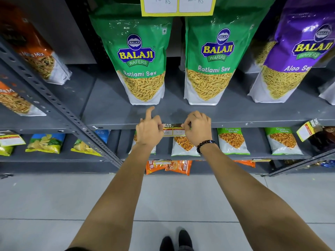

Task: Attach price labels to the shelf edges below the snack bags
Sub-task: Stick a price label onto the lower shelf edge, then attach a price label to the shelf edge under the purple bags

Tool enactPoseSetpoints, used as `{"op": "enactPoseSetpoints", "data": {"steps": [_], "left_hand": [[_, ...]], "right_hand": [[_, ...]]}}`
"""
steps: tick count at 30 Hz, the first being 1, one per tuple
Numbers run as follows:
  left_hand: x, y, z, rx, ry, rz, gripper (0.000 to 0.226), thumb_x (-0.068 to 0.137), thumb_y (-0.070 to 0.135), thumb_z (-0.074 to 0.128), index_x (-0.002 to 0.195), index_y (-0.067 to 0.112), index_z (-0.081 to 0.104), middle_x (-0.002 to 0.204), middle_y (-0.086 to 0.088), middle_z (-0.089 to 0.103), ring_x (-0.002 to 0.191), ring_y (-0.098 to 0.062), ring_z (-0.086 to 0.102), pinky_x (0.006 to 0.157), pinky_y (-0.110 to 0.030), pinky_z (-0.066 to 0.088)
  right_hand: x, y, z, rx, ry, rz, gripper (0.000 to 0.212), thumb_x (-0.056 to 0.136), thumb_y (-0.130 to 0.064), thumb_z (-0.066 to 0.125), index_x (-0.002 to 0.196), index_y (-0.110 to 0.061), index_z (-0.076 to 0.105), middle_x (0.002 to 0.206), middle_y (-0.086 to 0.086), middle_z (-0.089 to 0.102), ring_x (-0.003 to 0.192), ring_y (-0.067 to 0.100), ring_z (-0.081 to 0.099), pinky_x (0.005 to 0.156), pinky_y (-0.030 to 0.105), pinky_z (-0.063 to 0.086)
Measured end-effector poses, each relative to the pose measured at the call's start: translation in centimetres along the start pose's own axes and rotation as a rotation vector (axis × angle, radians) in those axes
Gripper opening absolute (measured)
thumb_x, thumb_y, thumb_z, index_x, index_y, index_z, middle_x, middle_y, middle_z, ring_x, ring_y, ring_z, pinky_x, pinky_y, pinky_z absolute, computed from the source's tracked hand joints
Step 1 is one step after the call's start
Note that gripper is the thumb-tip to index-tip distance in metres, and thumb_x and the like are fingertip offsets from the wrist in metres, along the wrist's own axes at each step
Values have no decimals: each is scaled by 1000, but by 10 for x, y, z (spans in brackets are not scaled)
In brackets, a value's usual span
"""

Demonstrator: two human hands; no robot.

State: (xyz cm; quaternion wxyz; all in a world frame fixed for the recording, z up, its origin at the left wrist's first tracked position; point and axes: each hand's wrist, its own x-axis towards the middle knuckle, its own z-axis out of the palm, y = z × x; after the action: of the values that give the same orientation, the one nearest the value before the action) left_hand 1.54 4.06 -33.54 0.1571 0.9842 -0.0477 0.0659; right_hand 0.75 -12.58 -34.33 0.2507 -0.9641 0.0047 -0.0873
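Pinching price label (173, 130) at shelf edge (253, 124), both hands (148, 131), sev bags (143, 60) above.

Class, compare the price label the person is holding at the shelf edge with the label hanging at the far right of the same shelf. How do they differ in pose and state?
The held label lies level along the shelf edge, while the far-right label hangs tilted. The left hand and right hand pinch the held label at both ends; nothing touches the far-right label. The held label is partly hidden by fingers; the far-right one shows whole. Both have yellow borders and white panels.
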Motion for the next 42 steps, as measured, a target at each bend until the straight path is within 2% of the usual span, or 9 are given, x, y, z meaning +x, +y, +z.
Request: {"op": "enactPoseSetpoints", "data": {"steps": [3,7,14,17,21,26,33,38,42], "left_hand": [[1,5,-2,16,-30,-47,21,85,26,64,93,6,60,149,-9,34,95,-43,61,72,-45,53],[6,17,-6,32,-78,-108,55,78,46,71,109,6,50,151,-9,30,95,-42,62,82,-45,50],[13,19,-1,72,-98,-78,56,82,46,66,115,6,45,146,-13,36,102,-40,59,88,-48,49],[11,23,0,94,-128,-70,60,84,39,67,125,4,39,152,-17,25,117,-39,53,97,-55,44],[-7,35,10,152,-68,81,70,92,35,58,142,3,22,158,-20,5,144,-36,13,115,-55,19],[-25,94,27,178,-59,330,68,95,37,50,146,5,17,158,-20,4,145,-37,3,119,-49,8],[-32,234,64,238,-50,560,67,68,39,81,122,7,59,143,-21,45,131,-39,43,104,-53,39],[-24,339,88,195,-68,641,60,64,31,85,115,7,64,141,-23,46,129,-43,43,104,-57,37],[-7,404,107,253,-60,641,54,52,28,91,99,9,72,131,-24,57,119,-43,54,95,-57,47]], "right_hand": [[1,-2,-1,13,7,32,16,82,-20,64,92,-10,58,103,11,61,101,32,51,95,42,34],[3,-9,3,-3,14,54,38,78,-32,68,106,-11,53,110,10,60,106,32,49,96,44,33],[4,-12,7,-96,39,71,37,81,-33,65,106,-11,52,109,12,59,105,35,49,93,46,34],[1,-16,3,-104,5,60,40,83,-30,64,114,-10,49,116,14,57,110,35,48,99,46,33],[-20,3,-16,-197,4,-41,51,86,-24,61,130,-9,41,133,15,51,127,32,41,111,50,24],[-58,67,-59,-224,90,71,48,88,-15,57,132,-5,41,143,19,42,137,35,31,113,56,22],[-90,186,-145,-320,159,261,43,91,-15,53,131,-3,42,148,20,34,140,35,25,113,57,20],[-94,284,-189,-295,150,354,45,91,-13,52,133,-4,40,153,20,23,143,33,15,115,55,14],[-86,343,-210,-262,55,369,35,92,-17,50,124,-5,49,156,18,7,145,30,3,116,55,6]]}}
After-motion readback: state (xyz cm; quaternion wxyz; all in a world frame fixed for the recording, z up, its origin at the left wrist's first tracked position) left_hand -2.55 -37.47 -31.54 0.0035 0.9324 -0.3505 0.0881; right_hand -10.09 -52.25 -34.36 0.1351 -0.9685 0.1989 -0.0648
